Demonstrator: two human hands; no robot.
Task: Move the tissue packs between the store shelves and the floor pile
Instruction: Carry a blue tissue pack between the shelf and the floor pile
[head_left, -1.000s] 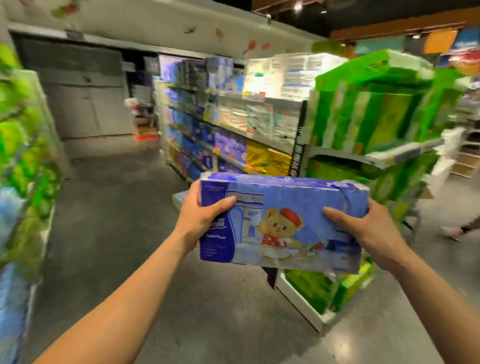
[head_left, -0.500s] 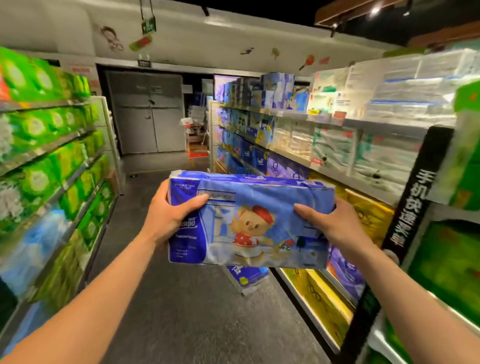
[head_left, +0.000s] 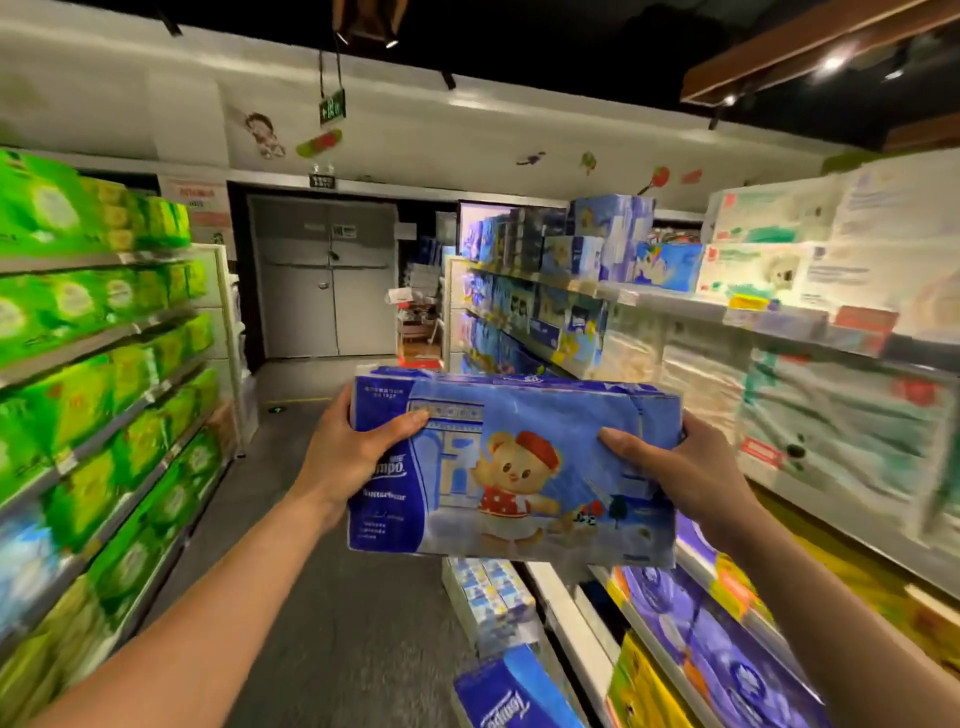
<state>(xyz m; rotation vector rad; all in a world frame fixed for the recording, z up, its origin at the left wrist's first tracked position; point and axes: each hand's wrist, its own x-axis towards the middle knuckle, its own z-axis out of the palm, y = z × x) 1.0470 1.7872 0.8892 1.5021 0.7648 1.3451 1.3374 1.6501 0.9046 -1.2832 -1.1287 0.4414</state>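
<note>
Carried onward, tissue pack sits between left hand and right hand.

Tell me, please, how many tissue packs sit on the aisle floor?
2: a pale pack directly below the held bear pack, and a blue pack nearer, at the bottom edge. The held bear pack may hide others.

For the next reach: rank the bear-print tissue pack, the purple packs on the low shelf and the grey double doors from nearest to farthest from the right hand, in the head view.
1. Bear-print tissue pack: gripped by the right hand at its right end.
2. Purple packs: low shelf, below that hand.
3. Grey double doors: aisle's far end.
</note>
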